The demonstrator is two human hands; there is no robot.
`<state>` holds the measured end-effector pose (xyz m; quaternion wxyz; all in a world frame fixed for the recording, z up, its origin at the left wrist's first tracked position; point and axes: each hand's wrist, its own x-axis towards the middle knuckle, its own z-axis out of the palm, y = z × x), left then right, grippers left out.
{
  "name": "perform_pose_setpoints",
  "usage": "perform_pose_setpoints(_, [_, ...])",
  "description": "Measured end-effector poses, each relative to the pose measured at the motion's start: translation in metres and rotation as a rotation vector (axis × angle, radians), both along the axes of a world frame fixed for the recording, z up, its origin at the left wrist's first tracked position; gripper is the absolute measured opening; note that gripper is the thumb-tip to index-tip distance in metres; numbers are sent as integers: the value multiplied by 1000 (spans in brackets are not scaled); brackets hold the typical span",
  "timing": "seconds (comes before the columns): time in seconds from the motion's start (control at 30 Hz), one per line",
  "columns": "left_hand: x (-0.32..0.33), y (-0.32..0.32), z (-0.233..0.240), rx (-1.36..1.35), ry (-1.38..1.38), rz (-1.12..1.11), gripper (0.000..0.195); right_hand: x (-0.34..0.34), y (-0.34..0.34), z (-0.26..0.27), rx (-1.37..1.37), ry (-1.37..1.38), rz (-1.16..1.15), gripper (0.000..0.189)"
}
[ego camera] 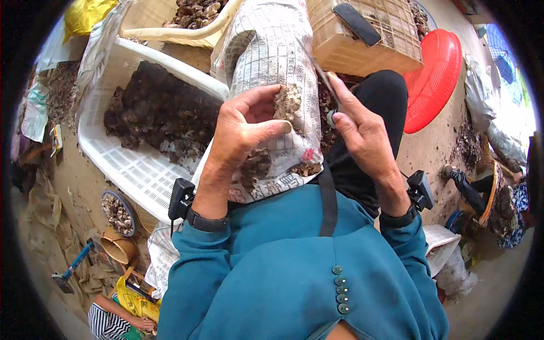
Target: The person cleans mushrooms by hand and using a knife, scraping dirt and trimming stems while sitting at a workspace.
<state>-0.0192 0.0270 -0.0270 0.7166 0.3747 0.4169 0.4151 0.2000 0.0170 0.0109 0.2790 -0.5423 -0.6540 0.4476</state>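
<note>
My left hand (238, 123) grips a rough, pale brown lump (287, 102), perhaps fungus or root, between thumb and fingers. In my right hand (361, 134) is a knife (324, 74), its narrow blade slanting up and left, beside the lump but apart from it; most of the handle is hidden. Beneath both hands, a printed white woven sack (272, 51) covers my lap. Darker brown pieces (256, 165) lie on the sack near my left wrist, with another piece (307, 169) at its lower edge.
A white plastic basket (127, 170) at left holds a dark, clumped mass (157, 102). A beige crate (361, 59) ahead carries a phone (357, 24). A red plastic basin (437, 80) stands at right. Other people sit at lower left (110, 318) and far right (467, 191).
</note>
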Motion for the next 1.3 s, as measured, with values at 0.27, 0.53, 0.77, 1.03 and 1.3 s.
perform_pose_setpoints(0.27, [-10, 0, -6, -15, -323, 23, 57, 3, -20, 1, -21, -68, 138, 56])
perform_pose_setpoints(0.53, [-12, -1, -7, -57, -477, 26, 65, 3, -26, -8, 207, -46, 168, 56])
perform_pose_setpoints(0.77, [-7, -1, -4, -44, -476, 56, 61, 4, -27, -3, 112, -97, 214, 53])
perform_pose_setpoints(1.03, [-4, 0, -10, -85, -410, 70, 48, 8, -31, -6, 82, -156, 234, 51])
perform_pose_setpoints(1.3, [-4, -1, -6, -116, -401, 85, 46, 13, -32, -11, 86, -164, 229, 53])
